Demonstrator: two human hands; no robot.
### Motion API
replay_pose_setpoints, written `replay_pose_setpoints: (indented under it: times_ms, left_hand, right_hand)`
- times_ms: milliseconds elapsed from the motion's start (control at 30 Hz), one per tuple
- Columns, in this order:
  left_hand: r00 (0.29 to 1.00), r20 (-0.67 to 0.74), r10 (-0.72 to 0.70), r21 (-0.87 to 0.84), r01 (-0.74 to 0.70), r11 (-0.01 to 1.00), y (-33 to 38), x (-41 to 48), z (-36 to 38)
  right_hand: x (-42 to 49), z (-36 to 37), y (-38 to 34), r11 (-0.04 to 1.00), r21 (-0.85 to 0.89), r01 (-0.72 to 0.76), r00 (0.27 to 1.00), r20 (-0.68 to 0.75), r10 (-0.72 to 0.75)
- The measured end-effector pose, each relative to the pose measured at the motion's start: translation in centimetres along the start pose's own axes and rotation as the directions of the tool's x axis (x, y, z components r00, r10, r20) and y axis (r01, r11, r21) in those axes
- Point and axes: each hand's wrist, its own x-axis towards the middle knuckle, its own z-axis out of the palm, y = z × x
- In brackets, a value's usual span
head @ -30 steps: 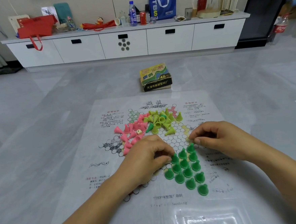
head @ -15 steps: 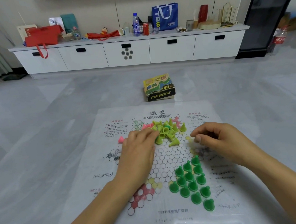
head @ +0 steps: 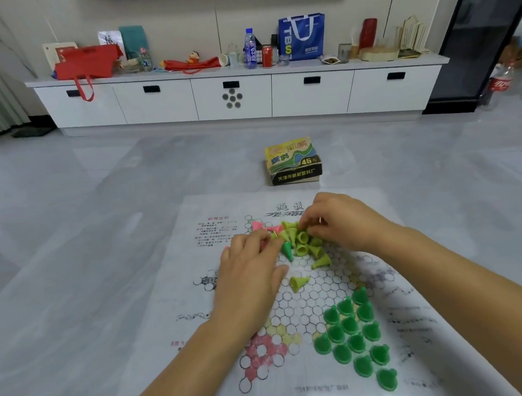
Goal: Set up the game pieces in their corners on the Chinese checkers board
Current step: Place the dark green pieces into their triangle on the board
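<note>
The paper Chinese checkers board (head: 304, 306) lies flat on the floor. Several dark green pieces (head: 354, 335) stand in rows in its near right corner. A loose heap of yellow-green cones (head: 303, 242) covers the far part of the star, and two more lie tipped at its near edge (head: 298, 282). A few pink pieces (head: 263, 227) show beyond my left hand (head: 252, 272), which rests curled over the heap's left side, fingertips by one dark green cone (head: 286, 251). My right hand (head: 340, 221) reaches into the heap from the right, fingers pinched among the yellow-green cones.
The game's cardboard box (head: 292, 161) sits on the grey floor just beyond the board. A long white cabinet (head: 231, 99) with bags and bottles on top runs along the back wall. A cola bottle (head: 499, 83) stands at the far right.
Both hands have moved away from the dark green corner to the loose heap. The left hand now covers most of the pink pieces, and the right hand has reached into the yellow-green cones.
</note>
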Motion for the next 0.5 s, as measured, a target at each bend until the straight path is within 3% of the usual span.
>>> replay_pose_setpoints:
  times_ms: [167,267,400,500]
  left_hand:
    - [0.995,-0.042,0.088,0.125,-0.082,0.989,0.0,0.1,0.7]
    - [0.992,-0.067,0.107,0.080,-0.102,0.992,-0.2,0.1,0.8]
    - [0.985,-0.141,0.096,0.027,-0.093,0.995,-0.4,0.0,0.6]
    - [0.982,-0.178,0.063,-0.057,-0.074,0.996,-0.6,-0.1,0.0]
  right_hand:
    - [1.2,-0.3,-0.1,0.993,-0.117,0.002,0.998,0.061,0.005]
    - [1.5,-0.2,-0.2,0.990,-0.142,0.002,0.997,0.077,0.009]
    - [0.9,-0.5,0.0,0.999,0.023,-0.039,0.999,-0.004,0.039]
    - [-0.9,-1.0,0.5,0.958,0.265,-0.111,0.985,-0.098,0.142]
